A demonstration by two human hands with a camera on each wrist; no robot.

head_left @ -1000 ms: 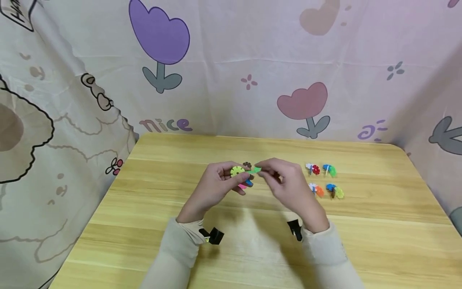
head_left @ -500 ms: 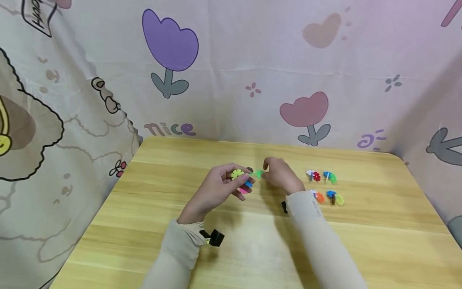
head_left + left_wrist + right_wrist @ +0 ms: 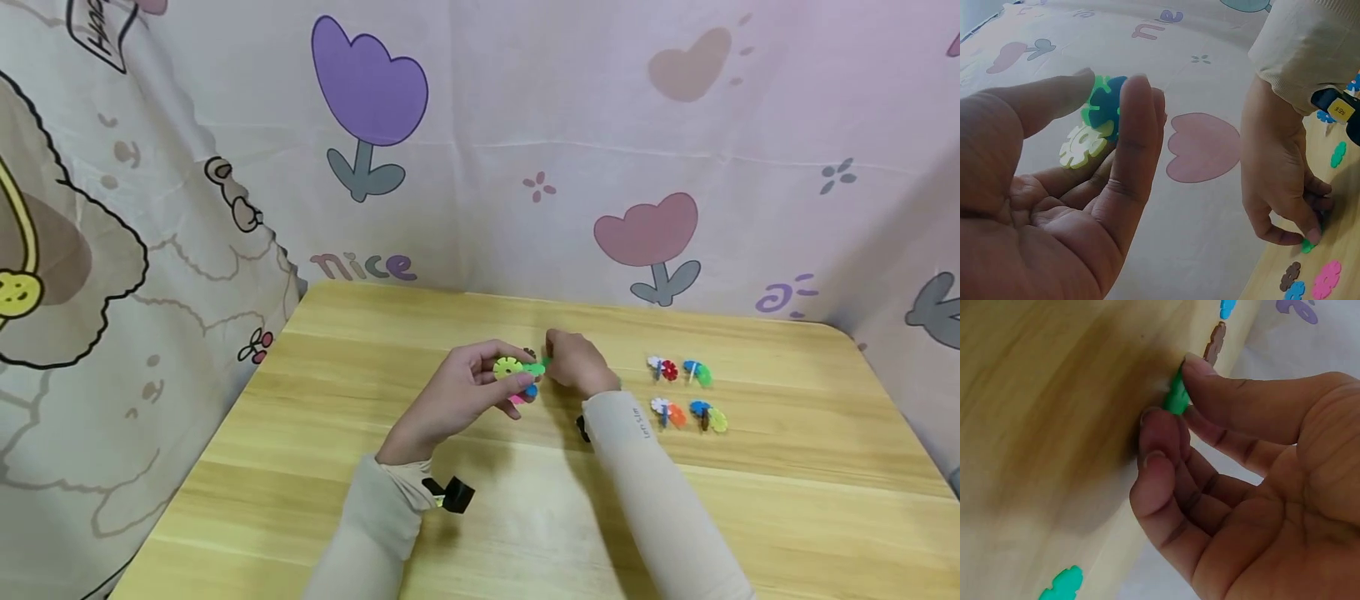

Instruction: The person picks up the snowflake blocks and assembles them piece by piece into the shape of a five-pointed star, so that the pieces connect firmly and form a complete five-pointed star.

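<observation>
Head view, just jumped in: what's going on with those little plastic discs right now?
A person sits at a wooden table. The left hand holds up a small cluster of joined snowflake discs, yellow, green and blue, pinched between thumb and fingers. The right hand is down at the tabletop, pinching a single green disc against the wood. Loose brown, blue and pink discs lie nearby, and four finished little clusters sit to the right.

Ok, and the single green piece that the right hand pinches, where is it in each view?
Head: the green piece is at centre, at the right hand's fingertips.
Left wrist: lower right, low against the table under those fingertips.
Right wrist: upper centre, between thumb and fingers.
Shared landmark: the brown piece lying on the table close by.
</observation>
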